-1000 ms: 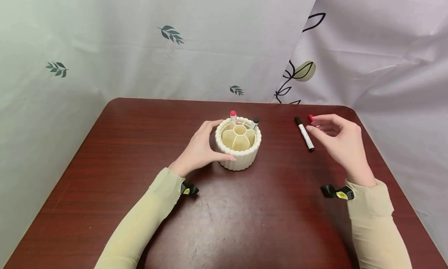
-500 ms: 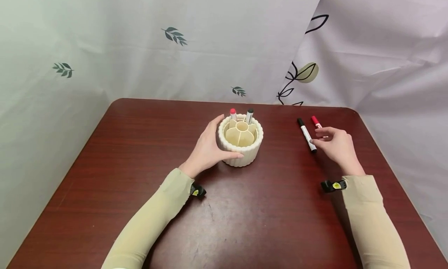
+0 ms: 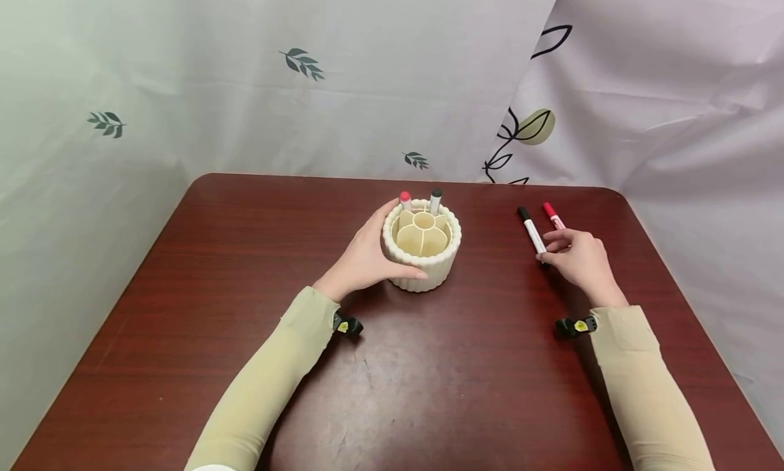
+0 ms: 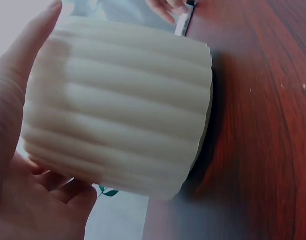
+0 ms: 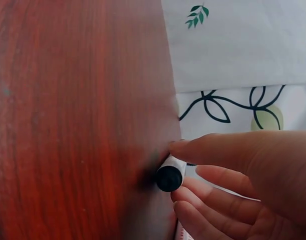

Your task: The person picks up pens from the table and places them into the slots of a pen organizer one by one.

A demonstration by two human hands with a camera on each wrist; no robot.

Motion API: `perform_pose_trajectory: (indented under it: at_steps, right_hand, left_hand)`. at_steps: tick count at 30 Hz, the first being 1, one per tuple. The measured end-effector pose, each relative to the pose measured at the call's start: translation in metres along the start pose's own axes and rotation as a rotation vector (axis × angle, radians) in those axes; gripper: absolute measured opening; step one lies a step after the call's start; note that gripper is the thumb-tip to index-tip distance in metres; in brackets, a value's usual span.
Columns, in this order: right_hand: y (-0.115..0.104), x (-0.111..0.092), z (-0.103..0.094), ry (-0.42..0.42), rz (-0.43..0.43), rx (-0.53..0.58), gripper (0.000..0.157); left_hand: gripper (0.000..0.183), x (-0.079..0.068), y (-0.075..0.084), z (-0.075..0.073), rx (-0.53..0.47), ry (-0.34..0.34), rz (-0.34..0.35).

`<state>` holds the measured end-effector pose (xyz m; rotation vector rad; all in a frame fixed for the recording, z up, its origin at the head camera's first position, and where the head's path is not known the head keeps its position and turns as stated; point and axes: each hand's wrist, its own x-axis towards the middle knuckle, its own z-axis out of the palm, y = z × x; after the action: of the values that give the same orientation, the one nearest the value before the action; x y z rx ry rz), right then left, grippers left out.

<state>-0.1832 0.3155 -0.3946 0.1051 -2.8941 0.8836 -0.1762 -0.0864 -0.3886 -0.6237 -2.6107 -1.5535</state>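
Note:
A cream, ribbed pen holder [image 3: 431, 275] with petal-shaped compartments stands upright on the table. My left hand [image 3: 363, 254] grips its left side, the thumb across the front and the fingers behind; the left wrist view shows the ribbed wall [image 4: 123, 110] close up. Two markers stand in its rear compartments, one red-capped [image 3: 405, 201] and one black-capped [image 3: 435, 201]. Over at the right, my right hand [image 3: 580, 261] pinches the near end of a white marker with a black cap [image 3: 530, 230], thumb on one side and fingers on the other. A red-capped marker [image 3: 551, 211] lies beyond those fingers, partly hidden.
The dark red wooden table [image 3: 392, 389] ends at a back edge against a pale curtain [image 3: 380, 83] with leaf prints. Curtain also hangs along both sides. Each wrist wears a black camera strap [image 3: 576, 327].
My right hand has moved left and nearer, from the red-capped marker to the near end of the black-capped one. The pen holder has tipped upright in my left hand's grip.

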Motion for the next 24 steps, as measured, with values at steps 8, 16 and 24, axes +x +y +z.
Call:
perform_pose_trajectory:
  at_steps: [8,16,24]
  right_hand:
    - [0.003,-0.002,0.003,-0.034,0.025,-0.058,0.031]
    - [0.002,-0.003,-0.001,-0.012,0.043,-0.041,0.029]
    - [-0.005,-0.003,-0.012,0.106,0.028,0.024,0.029]
  left_hand:
    - [0.122,-0.003,0.000,-0.005,0.037,0.033,0.029]
    - [0.124,-0.001,0.001,-0.005,0.043,0.026,0.015]
    - [0.126,0.003,-0.001,-0.005,0.001,-0.008,-0.018]
